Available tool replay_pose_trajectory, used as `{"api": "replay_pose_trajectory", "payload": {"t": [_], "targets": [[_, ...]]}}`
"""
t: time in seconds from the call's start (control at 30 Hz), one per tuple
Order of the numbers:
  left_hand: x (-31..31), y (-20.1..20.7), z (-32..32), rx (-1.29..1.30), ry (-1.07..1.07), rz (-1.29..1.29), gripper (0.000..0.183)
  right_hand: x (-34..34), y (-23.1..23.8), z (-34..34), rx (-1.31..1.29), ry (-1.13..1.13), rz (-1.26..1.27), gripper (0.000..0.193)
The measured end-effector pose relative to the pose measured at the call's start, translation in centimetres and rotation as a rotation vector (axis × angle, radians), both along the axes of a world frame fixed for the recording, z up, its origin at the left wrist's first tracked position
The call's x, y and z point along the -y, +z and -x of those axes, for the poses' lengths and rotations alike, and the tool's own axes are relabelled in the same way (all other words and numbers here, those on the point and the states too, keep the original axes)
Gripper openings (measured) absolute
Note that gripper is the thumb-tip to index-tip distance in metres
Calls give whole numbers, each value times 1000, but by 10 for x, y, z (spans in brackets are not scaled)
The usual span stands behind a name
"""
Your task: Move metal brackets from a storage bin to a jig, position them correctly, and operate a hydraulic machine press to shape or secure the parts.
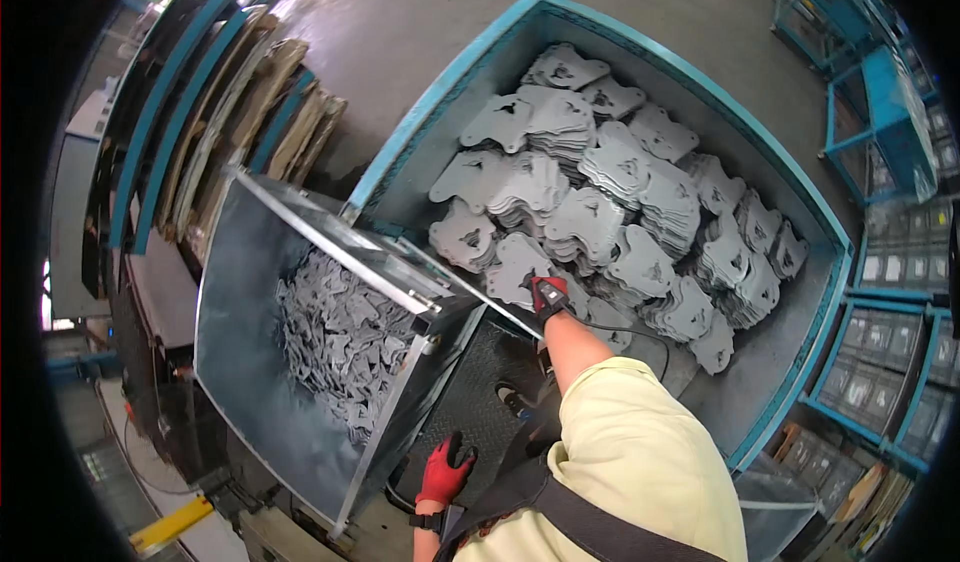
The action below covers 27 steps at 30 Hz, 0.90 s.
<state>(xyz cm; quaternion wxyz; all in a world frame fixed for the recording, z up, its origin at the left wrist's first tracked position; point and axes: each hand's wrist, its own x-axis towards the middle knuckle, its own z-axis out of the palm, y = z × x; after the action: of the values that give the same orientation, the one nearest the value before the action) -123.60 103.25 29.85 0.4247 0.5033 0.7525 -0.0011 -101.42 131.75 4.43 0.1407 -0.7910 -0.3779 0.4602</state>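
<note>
My right hand (pixel 548 294), in a red and black glove, reaches into a big blue-rimmed bin (pixel 610 22). Its fingers close on the near edge of a flat grey metal plate (pixel 516 262) on top of a stack; the fingertips are partly hidden. More stacks of the same notched plates with cut-out holes (pixel 590 217) fill the bin floor around it. Low by my body, my left hand (pixel 446 472) hangs beside the smaller bin, red-gloved, fingers apart and nothing in them.
A smaller grey metal bin (pixel 235 312) on the left holds a heap of small grey metal pieces (pixel 345 337). Its raised frame edge (pixel 330 247) adjoins the blue bin. Underfoot is a dark textured plate (pixel 455 392). Boards (pixel 265 92) lean at the upper left; blue racks (pixel 870 112) stand right.
</note>
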Motion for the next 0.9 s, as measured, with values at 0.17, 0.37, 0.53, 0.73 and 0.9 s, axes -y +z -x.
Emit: {"api": "replay_pose_trajectory", "payload": {"t": [0.17, 0.37, 0.53, 0.73, 0.9], "targets": [[2, -10, -7, 120, 56, -48, 63, -20, -35, -64, 297, 226, -281, 27], [49, -9, 10, 80, 152, -148, 63, -4, -5, -114, 358, 547, -546, 17], [125, -2, 20, 27, 326, -158, 58, 61, 62, -122, 321, 746, -453, 32], [201, -13, 24, 295, 505, -166, 53, 149, 142, -136, 50, 818, -491, 39], [285, -37, 28, 440, 598, -318, 51, 251, 180, -92, -295, 1038, -483, 46]]}}
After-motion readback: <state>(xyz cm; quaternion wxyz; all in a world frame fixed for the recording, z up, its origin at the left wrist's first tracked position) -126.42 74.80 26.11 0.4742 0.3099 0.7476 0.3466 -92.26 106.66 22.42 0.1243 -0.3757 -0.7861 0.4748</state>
